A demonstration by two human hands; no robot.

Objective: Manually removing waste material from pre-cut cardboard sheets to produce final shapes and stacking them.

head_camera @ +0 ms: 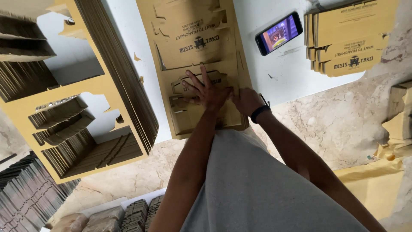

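A die-cut brown cardboard sheet [197,38] lies flat on a white table [279,73] in front of me. My left hand [205,89] presses flat on the sheet's near part, fingers spread over a box-shaped cut-out. My right hand [245,101], with a dark band at the wrist, rests beside it on the sheet's right edge, fingers curled down against the cardboard. Whether it grips the edge I cannot tell.
A thick stack of punched-out cardboard frames [107,86] stands at the left. A pile of flat printed box blanks [347,38] lies at the far right. A phone [279,33] with a lit screen rests between. More cardboard stacks [25,193] sit on the marble floor [343,124].
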